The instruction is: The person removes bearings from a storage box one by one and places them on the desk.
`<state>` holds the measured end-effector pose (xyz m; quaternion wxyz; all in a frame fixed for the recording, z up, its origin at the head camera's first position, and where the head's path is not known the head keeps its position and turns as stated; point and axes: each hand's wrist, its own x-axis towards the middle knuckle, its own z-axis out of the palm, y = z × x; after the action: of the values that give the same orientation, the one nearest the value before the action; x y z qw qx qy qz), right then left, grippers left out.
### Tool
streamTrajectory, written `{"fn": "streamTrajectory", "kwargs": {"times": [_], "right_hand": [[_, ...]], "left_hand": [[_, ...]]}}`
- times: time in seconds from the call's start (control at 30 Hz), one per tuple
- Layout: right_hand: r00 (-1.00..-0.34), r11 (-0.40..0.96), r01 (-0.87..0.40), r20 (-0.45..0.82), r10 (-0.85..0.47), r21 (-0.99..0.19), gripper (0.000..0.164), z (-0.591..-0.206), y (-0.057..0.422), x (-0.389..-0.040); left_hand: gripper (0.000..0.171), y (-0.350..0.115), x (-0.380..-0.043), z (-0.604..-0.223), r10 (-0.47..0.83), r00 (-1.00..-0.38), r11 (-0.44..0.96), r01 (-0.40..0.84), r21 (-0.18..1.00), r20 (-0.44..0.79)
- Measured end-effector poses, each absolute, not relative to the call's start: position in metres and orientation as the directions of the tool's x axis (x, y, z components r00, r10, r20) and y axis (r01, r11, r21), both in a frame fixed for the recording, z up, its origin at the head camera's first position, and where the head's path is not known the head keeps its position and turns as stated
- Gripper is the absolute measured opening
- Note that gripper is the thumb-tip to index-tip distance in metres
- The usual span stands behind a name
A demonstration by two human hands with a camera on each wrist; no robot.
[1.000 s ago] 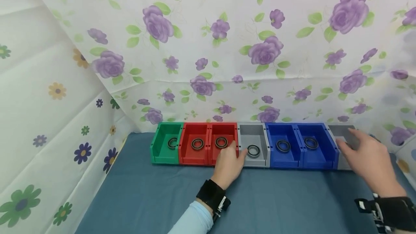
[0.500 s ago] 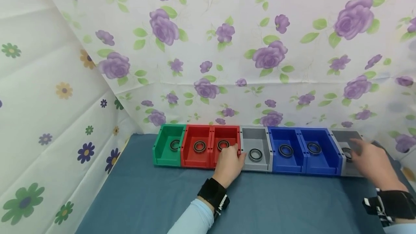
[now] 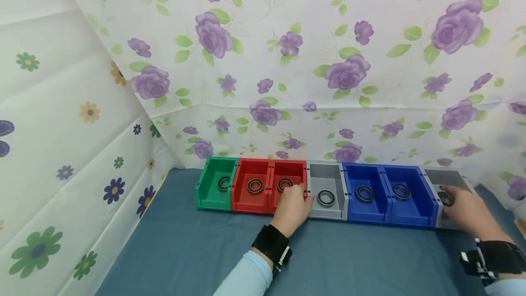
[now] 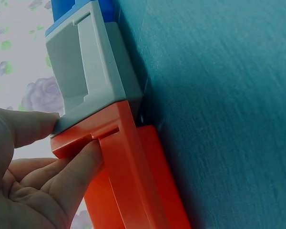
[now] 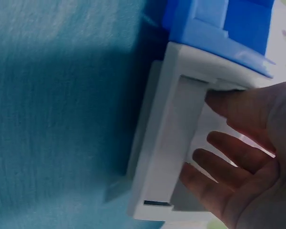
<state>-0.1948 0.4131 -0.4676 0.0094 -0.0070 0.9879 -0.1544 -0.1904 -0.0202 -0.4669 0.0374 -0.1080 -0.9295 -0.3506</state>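
Note:
My left hand [image 3: 291,210] pinches the adjoining walls of the right-hand red bin [image 3: 287,168] and the middle grey bin [image 3: 325,175]. In the left wrist view its thumb lies on the grey side and its fingers reach inside the red bin [image 4: 133,162]. My right hand [image 3: 472,209] reaches into the grey bin [image 3: 445,177] at the right end, thumb and index finger at a dark-sealed ball bearing [image 3: 445,198], which they seem to pinch. In the right wrist view the other fingers are spread over the grey bin [image 5: 167,143]; the bearing is mostly hidden there.
Joined in the same row are a green bin [image 3: 211,195], another red bin [image 3: 250,170] and two blue bins [image 3: 361,175], each with one bearing [image 3: 255,186] inside. A blue cloth [image 3: 349,259] covers the table. Flowered sheets [image 3: 246,58] hang behind and at the left.
My right hand has come down into the end grey bin, its thumb and index finger closing at the bearing. The left hand keeps its place on the bin walls. The head view has shifted slightly.

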Motion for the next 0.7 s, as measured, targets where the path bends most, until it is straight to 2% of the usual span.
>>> {"fn": "streamTrajectory", "kwargs": {"times": [0.3, 0.53, 0.7], "right_hand": [[-0.996, 0.943, 0.019, -0.084, -0.010, -0.333, 0.058, -0.480, 0.417, -0.197], [-0.995, 0.954, 0.018, -0.100, -0.013, -0.300, 0.058, -0.481, 0.419, -0.199], [-0.993, 0.969, 0.022, -0.114, -0.006, -0.245, 0.064, -0.483, 0.422, -0.204]], "left_hand": [[0.044, -0.022, -0.184, -0.467, 0.159, -0.977, 0.732, 0.211, 0.648, 0.139], [0.046, -0.021, -0.183, -0.470, 0.167, -0.975, 0.722, 0.221, 0.655, 0.145], [0.047, -0.019, -0.183, -0.470, 0.158, -0.980, 0.704, 0.198, 0.682, 0.121]]}}
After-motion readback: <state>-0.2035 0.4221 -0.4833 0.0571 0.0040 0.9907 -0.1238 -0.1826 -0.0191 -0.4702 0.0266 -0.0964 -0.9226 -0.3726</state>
